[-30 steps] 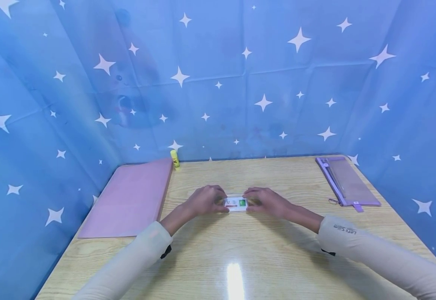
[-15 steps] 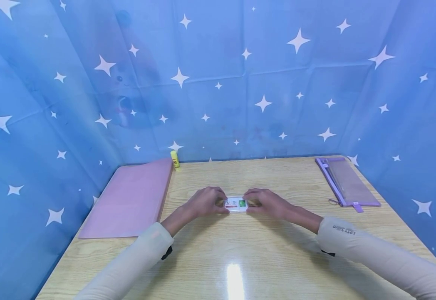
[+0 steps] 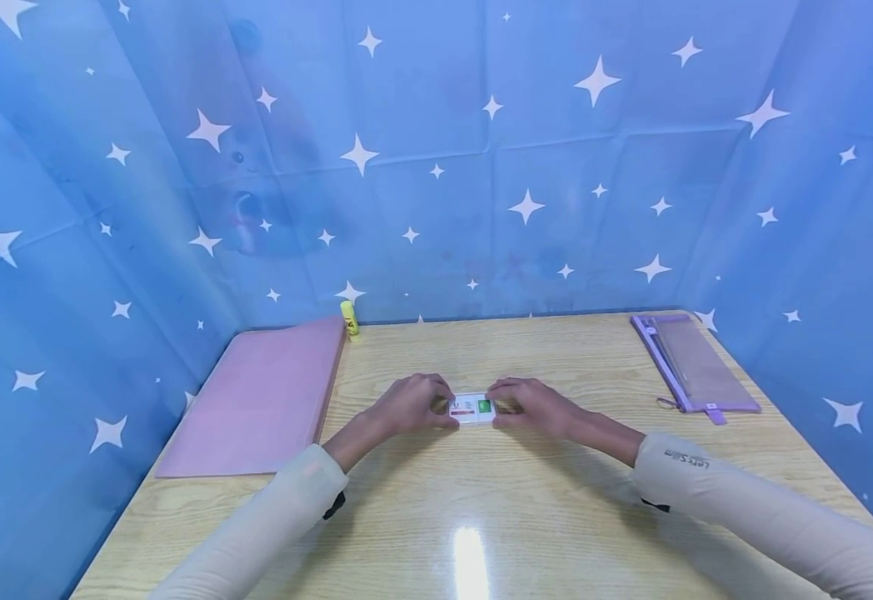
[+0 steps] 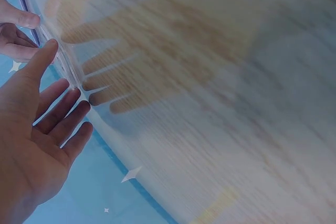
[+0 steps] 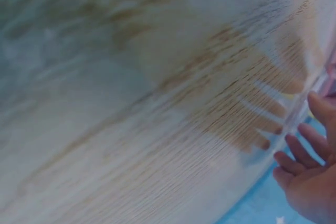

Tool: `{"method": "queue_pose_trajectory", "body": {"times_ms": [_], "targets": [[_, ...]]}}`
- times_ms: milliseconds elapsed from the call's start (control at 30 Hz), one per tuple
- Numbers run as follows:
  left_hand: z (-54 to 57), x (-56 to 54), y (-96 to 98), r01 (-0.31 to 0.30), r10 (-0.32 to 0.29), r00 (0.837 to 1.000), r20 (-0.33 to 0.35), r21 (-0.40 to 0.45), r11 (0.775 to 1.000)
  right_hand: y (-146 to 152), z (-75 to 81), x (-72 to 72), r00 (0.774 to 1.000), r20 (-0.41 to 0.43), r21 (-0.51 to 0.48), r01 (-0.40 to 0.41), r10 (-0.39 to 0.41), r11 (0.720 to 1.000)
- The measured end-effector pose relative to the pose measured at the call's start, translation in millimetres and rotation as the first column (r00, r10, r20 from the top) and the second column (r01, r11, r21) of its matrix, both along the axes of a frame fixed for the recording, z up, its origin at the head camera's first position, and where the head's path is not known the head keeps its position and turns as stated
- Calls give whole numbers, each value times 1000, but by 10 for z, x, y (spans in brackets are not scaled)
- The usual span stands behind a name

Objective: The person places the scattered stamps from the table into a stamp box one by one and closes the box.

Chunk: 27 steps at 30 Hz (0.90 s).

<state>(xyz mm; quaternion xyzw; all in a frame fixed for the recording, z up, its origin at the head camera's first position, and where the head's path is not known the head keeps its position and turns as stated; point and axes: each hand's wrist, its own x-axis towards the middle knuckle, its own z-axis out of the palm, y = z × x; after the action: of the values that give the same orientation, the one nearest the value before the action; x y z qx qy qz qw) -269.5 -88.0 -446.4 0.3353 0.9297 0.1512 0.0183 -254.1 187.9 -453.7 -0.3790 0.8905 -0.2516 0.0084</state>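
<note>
At the middle of the table lies a small flat clear plastic case (image 3: 471,408), its white label carrying a red stripe and a green square. My left hand (image 3: 411,402) pinches its left end, thumb on the near side and fingers on the far side. From the other end my right hand (image 3: 537,406) holds it the same way. In the left wrist view the case (image 4: 65,62) appears edge-on as a thin clear strip by the left hand's fingertips. Seen from the right wrist, the right hand (image 5: 310,166) has its fingertips right at the case's edge.
A pink folder (image 3: 256,400) lies on the left of the wooden table (image 3: 406,517). Beside its far corner stands a yellow glue stick (image 3: 350,322). On the right lies a purple mesh zip pouch (image 3: 699,362). A blue star-patterned curtain (image 3: 436,167) hangs behind.
</note>
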Motion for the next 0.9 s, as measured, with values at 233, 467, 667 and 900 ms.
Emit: {"method": "queue_pose_trajectory", "body": {"times_ms": [233, 467, 667, 900], "targets": [[-2, -2, -6, 7, -7, 1000, 3, 13, 1000, 0, -4, -2, 1000, 12, -4, 5, -5, 1000], [-2, 7, 6, 13, -13, 1000, 2, 25, 1000, 2, -47, -6, 1000, 10, -44, 26, -25, 999], [15, 10, 19, -1, 1, 1000, 13, 39, 999, -9, -73, 4, 1000, -17, -64, 24, -25, 998], [6, -21, 14, 0, 0, 1000, 15, 15, 1000, -1, -77, 13, 1000, -21, -81, 21, -23, 996]]}}
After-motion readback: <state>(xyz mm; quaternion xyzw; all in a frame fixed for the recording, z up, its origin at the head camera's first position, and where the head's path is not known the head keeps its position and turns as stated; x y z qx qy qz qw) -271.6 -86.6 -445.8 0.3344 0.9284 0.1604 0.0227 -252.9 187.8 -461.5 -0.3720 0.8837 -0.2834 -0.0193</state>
